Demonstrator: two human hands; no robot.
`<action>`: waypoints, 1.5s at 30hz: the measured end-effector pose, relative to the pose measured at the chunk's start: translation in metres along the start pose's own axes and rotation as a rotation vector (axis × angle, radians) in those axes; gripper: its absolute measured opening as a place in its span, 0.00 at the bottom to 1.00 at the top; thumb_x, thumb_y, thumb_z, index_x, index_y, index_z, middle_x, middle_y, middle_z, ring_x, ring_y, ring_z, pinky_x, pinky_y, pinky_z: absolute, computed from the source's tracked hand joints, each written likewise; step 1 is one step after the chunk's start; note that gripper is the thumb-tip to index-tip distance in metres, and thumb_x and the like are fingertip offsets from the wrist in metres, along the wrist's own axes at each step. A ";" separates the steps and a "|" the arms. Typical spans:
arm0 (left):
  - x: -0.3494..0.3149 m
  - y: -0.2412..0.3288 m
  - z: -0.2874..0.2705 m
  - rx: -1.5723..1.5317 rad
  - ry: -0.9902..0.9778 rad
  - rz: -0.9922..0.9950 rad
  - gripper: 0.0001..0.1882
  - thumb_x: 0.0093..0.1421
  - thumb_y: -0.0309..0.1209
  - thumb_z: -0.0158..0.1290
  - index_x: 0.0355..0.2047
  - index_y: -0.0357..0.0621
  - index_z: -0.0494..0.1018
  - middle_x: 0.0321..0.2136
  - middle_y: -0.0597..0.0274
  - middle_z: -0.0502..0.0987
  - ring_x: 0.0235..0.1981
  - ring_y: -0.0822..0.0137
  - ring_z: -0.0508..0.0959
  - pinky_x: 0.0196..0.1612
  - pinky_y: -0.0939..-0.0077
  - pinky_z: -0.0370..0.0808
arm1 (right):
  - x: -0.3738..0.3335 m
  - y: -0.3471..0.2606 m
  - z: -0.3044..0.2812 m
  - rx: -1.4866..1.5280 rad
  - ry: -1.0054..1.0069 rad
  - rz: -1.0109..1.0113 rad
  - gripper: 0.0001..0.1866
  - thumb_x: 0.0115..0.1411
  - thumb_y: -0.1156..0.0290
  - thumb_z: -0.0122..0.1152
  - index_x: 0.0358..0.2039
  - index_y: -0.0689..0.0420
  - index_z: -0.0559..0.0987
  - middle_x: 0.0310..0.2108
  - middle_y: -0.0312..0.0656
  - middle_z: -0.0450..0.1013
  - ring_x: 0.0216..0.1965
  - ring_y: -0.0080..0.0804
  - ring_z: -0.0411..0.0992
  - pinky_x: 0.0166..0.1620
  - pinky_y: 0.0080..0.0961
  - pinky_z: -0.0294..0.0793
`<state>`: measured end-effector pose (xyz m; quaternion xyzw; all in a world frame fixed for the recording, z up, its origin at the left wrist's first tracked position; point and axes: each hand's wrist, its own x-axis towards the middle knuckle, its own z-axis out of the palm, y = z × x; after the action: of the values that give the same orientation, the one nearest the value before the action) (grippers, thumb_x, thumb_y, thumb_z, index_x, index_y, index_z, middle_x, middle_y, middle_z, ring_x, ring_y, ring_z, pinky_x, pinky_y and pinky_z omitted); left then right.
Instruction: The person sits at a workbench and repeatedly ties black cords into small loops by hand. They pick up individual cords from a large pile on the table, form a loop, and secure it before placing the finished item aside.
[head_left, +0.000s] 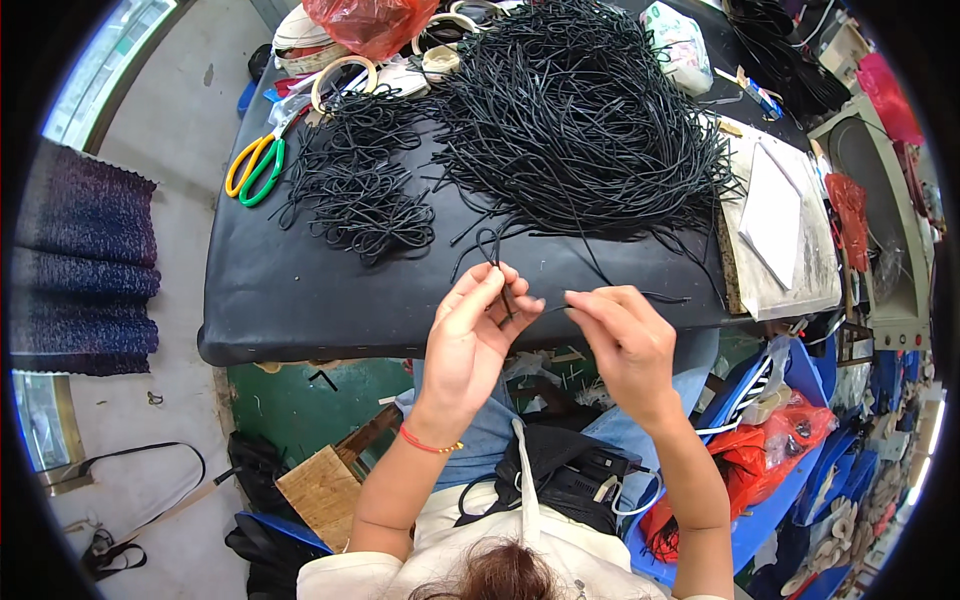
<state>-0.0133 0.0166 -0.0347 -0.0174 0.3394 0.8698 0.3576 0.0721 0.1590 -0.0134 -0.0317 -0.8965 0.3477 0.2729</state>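
My left hand (468,335) pinches a thin black cord (489,243) between thumb and fingers, just over the near edge of the black-covered table (290,310). A small loop of this cord stands up above the fingertips. To its right, my right hand (632,345) has thumb and forefinger closed on a thin dark strand that runs toward the left hand. Beyond both hands lies a large tangled heap of black cords (590,130). A smaller pile of looped black cords (370,190) rests to its left.
Scissors (256,170) with yellow and green handles lie at the table's left. A roll of tape (343,84) and a red plastic bag (372,22) are behind. At the right is a board with white paper (772,215). Below it stands a blue bin (775,480) with red bags.
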 end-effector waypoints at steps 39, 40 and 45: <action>-0.013 -0.008 0.014 0.513 -0.105 0.045 0.10 0.58 0.24 0.51 0.40 0.33 0.72 0.31 0.58 0.77 0.30 0.76 0.75 0.35 0.84 0.74 | -0.018 -0.017 -0.014 0.965 -0.230 0.651 0.09 0.57 0.77 0.54 0.38 0.64 0.75 0.29 0.38 0.75 0.29 0.18 0.71 0.35 0.15 0.72; -0.013 -0.009 0.015 0.474 -0.084 0.062 0.10 0.57 0.23 0.51 0.39 0.33 0.72 0.31 0.58 0.77 0.31 0.76 0.75 0.35 0.84 0.74 | -0.017 -0.018 -0.013 0.882 -0.191 0.658 0.08 0.57 0.76 0.55 0.36 0.64 0.75 0.28 0.38 0.75 0.28 0.17 0.71 0.33 0.14 0.71; -0.017 -0.024 0.021 0.401 0.011 0.159 0.09 0.56 0.22 0.53 0.38 0.33 0.72 0.32 0.58 0.77 0.32 0.75 0.76 0.37 0.83 0.75 | -0.019 -0.020 0.000 0.513 0.040 0.605 0.07 0.55 0.72 0.59 0.28 0.63 0.74 0.22 0.35 0.74 0.23 0.14 0.70 0.25 0.11 0.68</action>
<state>0.0189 0.0316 -0.0275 0.0762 0.5080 0.8101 0.2825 0.0905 0.1390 -0.0088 -0.2321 -0.7250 0.6244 0.1748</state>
